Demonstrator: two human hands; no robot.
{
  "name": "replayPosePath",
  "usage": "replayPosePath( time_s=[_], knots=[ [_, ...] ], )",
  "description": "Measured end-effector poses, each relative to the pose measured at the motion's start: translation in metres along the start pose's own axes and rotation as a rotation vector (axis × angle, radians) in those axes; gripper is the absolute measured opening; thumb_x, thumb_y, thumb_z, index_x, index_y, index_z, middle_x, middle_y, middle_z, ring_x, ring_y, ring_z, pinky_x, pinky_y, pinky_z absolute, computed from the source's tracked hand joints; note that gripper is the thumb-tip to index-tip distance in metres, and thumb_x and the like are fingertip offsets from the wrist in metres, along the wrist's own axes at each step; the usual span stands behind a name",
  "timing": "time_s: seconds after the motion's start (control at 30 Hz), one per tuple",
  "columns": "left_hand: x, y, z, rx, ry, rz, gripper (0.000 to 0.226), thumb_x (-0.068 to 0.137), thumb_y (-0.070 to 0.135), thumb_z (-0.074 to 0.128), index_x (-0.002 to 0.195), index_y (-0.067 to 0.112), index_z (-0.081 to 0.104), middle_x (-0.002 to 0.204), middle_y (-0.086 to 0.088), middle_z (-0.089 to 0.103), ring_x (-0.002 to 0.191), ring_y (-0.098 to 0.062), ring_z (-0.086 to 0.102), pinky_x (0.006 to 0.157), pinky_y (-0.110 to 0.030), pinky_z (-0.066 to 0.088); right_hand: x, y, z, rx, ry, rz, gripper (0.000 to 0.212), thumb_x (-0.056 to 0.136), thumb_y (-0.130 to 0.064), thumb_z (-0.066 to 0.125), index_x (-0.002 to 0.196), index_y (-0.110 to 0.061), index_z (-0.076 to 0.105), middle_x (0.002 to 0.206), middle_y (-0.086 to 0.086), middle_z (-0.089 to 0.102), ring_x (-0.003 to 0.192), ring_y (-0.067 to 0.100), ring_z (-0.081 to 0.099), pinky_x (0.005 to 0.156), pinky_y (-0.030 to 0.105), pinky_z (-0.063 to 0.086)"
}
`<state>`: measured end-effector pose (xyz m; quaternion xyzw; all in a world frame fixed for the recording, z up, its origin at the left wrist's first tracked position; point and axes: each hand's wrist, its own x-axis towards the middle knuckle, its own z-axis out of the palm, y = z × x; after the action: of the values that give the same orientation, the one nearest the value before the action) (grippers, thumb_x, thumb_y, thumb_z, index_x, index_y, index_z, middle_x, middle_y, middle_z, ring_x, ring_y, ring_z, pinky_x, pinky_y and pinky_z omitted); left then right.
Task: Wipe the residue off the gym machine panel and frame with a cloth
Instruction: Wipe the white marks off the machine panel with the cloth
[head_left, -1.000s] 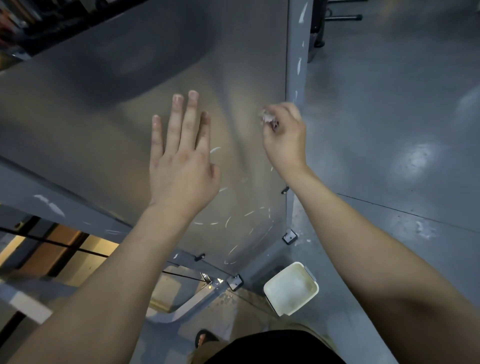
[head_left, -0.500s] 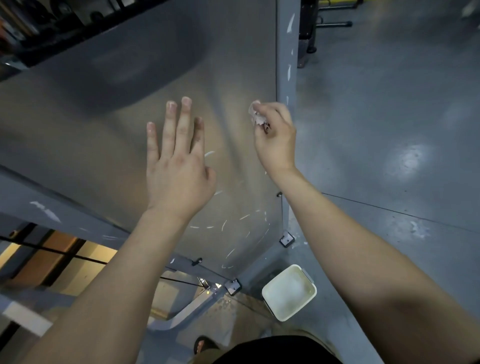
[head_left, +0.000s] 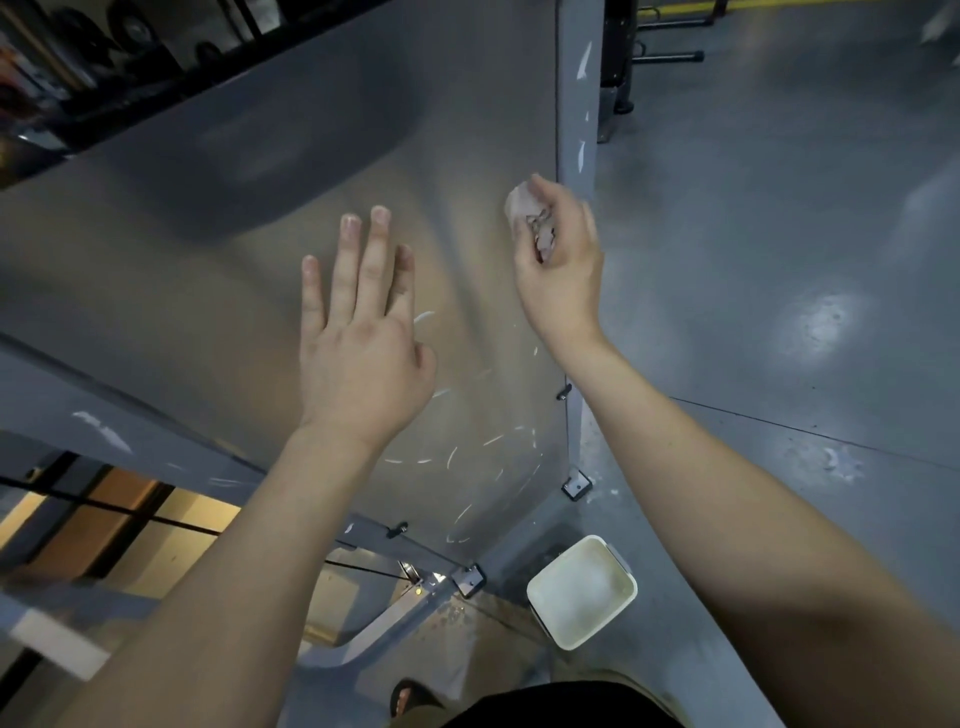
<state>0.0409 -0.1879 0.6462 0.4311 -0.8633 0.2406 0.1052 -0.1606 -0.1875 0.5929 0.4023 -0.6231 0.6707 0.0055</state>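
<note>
Pinching the crumpled cloth (head_left: 525, 215) in curled fingers, the right hand (head_left: 563, 270) has rolled a touch since a second ago. More of the pale wad shows now, pressed at the panel (head_left: 249, 270) just beside the frame upright (head_left: 574, 109). It has slid off the post's edge and onto the sheet: a small shift, barely any ground covered.

At about eight o'clock from it, the left hand (head_left: 358, 358) stays spread flat on the panel, fingers straight, bracing, holding nothing.

Now look down at six o'clock from the cloth. White residue streaks (head_left: 491, 440) arc across the lower panel, untouched as far as I can see. More white flecks (head_left: 584, 60) mark the upright at twelve o'clock, and there's a smear (head_left: 101, 430) on the slanted lower rail out at eight. A pale tub (head_left: 582, 592) sits on the floor (head_left: 779, 249) by the panel's bottom corner.

My read: wiping is under way up top, but most marks remain, so plenty of panel and frame is left.
</note>
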Motion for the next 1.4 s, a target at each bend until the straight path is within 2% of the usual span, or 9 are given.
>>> replayPosePath(
  time_s=[0.17,0.37,0.43,0.6,0.77,0.9,1.07,1.27,1.4],
  knots=[
    [0.002,0.0,0.001,0.0,-0.005,-0.006,0.087,0.081,0.031,0.057,0.16,0.009,0.028,0.171,-0.008,-0.011,0.157,-0.026,-0.015,0.125,-0.051,-0.009,-0.042,0.054,0.009,-0.189,-0.118,0.153,0.025,0.093,-0.003,0.063,0.078,-0.023,0.063,0.088,0.003,0.045,0.068,0.012,0.047,0.072,0.021,0.042],
    [0.002,0.001,0.004,0.003,0.008,-0.002,0.086,0.081,0.029,0.059,0.159,0.009,0.03,0.171,-0.008,-0.009,0.157,-0.027,-0.013,0.124,-0.052,-0.008,-0.008,0.021,0.011,-0.077,0.02,0.179,0.005,0.09,-0.009,0.065,0.09,-0.007,0.069,0.089,0.008,0.056,0.075,0.006,0.048,0.08,0.021,0.046],
    [0.002,0.001,0.004,0.004,0.006,0.0,0.086,0.081,0.029,0.058,0.159,0.009,0.03,0.171,-0.009,-0.009,0.157,-0.027,-0.013,0.124,-0.052,-0.008,-0.002,0.013,0.009,-0.03,0.025,0.086,0.012,0.092,-0.008,0.065,0.102,-0.011,0.072,0.098,0.002,0.055,0.08,0.004,0.054,0.082,0.008,0.041],
    [0.002,-0.001,0.002,0.006,-0.008,-0.004,0.086,0.082,0.03,0.056,0.16,0.01,0.028,0.171,-0.008,-0.012,0.157,-0.026,-0.015,0.125,-0.051,-0.008,-0.041,0.06,0.013,-0.171,-0.055,0.273,0.037,0.093,-0.004,0.064,0.068,-0.029,0.053,0.085,0.008,0.048,0.073,0.017,0.049,0.075,0.025,0.044],
    [0.002,-0.001,0.003,0.008,-0.012,0.006,0.086,0.082,0.029,0.058,0.16,0.01,0.028,0.171,-0.007,-0.012,0.157,-0.026,-0.015,0.125,-0.051,-0.009,-0.012,0.033,0.011,-0.11,-0.04,0.236,0.006,0.091,-0.009,0.064,0.09,-0.006,0.069,0.09,0.009,0.056,0.078,0.004,0.049,0.079,0.022,0.045],
    [0.003,-0.002,0.002,0.005,-0.019,0.004,0.087,0.081,0.028,0.057,0.16,0.01,0.027,0.171,-0.007,-0.012,0.157,-0.026,-0.016,0.124,-0.05,-0.011,-0.016,0.032,0.012,-0.053,0.014,0.096,0.007,0.093,-0.007,0.065,0.097,-0.004,0.07,0.096,0.006,0.055,0.082,0.004,0.057,0.079,0.011,0.042],
    [0.003,-0.001,0.002,0.017,-0.019,0.005,0.086,0.081,0.029,0.056,0.16,0.009,0.027,0.171,-0.008,-0.011,0.157,-0.027,-0.015,0.124,-0.051,-0.01,-0.035,0.065,0.011,-0.2,-0.143,0.389,0.008,0.092,-0.004,0.061,0.088,-0.001,0.068,0.094,0.015,0.058,0.083,0.026,0.055,0.075,0.024,0.039],
    [0.004,-0.001,0.003,0.015,-0.015,0.005,0.087,0.081,0.029,0.057,0.16,0.009,0.027,0.171,-0.008,-0.012,0.156,-0.027,-0.016,0.123,-0.05,-0.013,-0.003,0.029,0.008,-0.03,0.039,0.065,0.01,0.096,-0.006,0.062,0.1,-0.005,0.071,0.091,0.003,0.054,0.08,0.005,0.053,0.081,0.009,0.04],
    [0.003,-0.004,0.001,0.026,-0.03,0.01,0.089,0.082,0.031,0.059,0.161,0.011,0.024,0.17,-0.006,-0.015,0.156,-0.025,-0.019,0.123,-0.048,-0.015,-0.042,0.072,0.011,-0.187,-0.143,0.288,0.012,0.096,-0.004,0.06,0.09,-0.002,0.07,0.091,0.006,0.047,0.075,0.013,0.048,0.075,0.022,0.04]
  ],
)
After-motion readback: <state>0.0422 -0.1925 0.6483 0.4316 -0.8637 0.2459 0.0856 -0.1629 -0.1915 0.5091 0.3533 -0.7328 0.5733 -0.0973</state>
